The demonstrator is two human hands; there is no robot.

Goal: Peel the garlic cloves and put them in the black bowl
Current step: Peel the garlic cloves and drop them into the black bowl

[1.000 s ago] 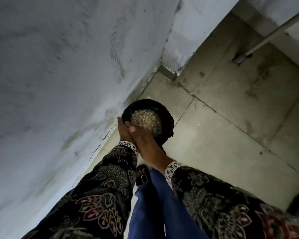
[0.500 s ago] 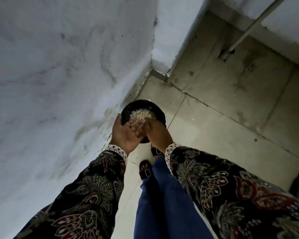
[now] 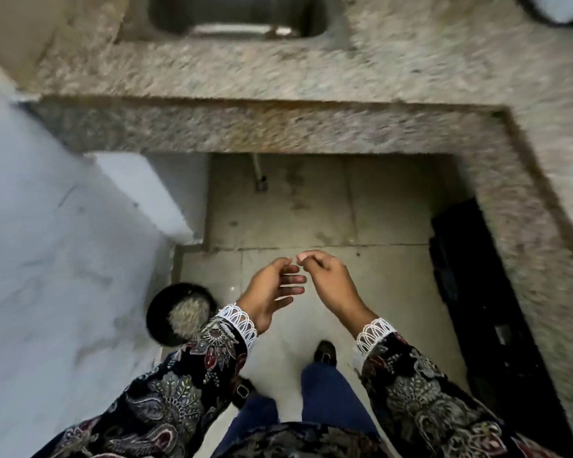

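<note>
Person standing, looking straight down; both hands hovering over the tiled floor (image 3: 394, 276) in front of the body, well apart from the bowl. Left hand (image 3: 272, 289) lying palm-in with fingers (image 3: 293, 278) extended and loosely spread, holding nothing. Right hand (image 3: 328, 279) loosely curled, fingertips (image 3: 303, 257) reaching toward the left hand's fingers, just beside them; whether anything is sitting between those fingertips cannot be told. Black bowl (image 3: 156, 315) sitting on the floor at its left edge, right against the base of the pale wall (image 3: 47, 259), partly covered by the left patterned sleeve (image 3: 192, 375). Bowl is holding a heap of pale, papery bits (image 3: 187, 314); too blurred to say whether cloves or skins. Speckled stone worktop (image 3: 311, 77) running across the top of the view and turning down the right side, with a metal sink (image 3: 239, 14) sunk in near its far edge. A dark object (image 3: 477, 292) standing on the floor under the worktop's right run. A thin pipe (image 3: 258, 173) dropping to the floor below the sink. Blue trouser legs (image 3: 325, 391) and a dark shoe (image 3: 325, 352) showing below the hands.
</note>
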